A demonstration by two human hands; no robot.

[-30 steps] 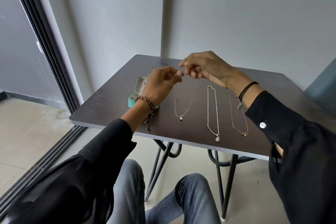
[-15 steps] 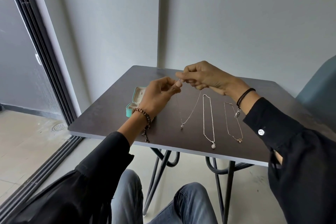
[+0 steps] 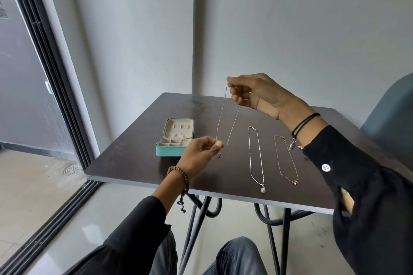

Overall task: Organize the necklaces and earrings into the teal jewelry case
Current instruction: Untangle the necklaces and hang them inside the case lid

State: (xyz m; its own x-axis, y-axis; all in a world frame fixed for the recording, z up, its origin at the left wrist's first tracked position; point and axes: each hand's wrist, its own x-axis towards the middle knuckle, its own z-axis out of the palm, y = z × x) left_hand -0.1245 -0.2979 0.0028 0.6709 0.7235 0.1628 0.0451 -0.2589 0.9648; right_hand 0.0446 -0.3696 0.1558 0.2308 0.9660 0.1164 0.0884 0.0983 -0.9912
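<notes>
I see pale grey walls (image 3: 134, 29) meeting in a corner behind a dark square surface (image 3: 138, 163) on black bent-metal legs (image 3: 194, 219). To its left, a dark sliding-door frame (image 3: 55, 87) runs down to floor tracks (image 3: 44, 225), with a round drain (image 3: 72, 169) beyond. The floor (image 3: 33, 196) is pale and slightly glossy. A blue-grey chair back (image 3: 388, 114) edges in at right.

The dark table (image 3: 138, 163) bears an open teal jewelry case (image 3: 169, 152), a silver necklace (image 3: 263, 190) and a gold necklace (image 3: 295, 182).
</notes>
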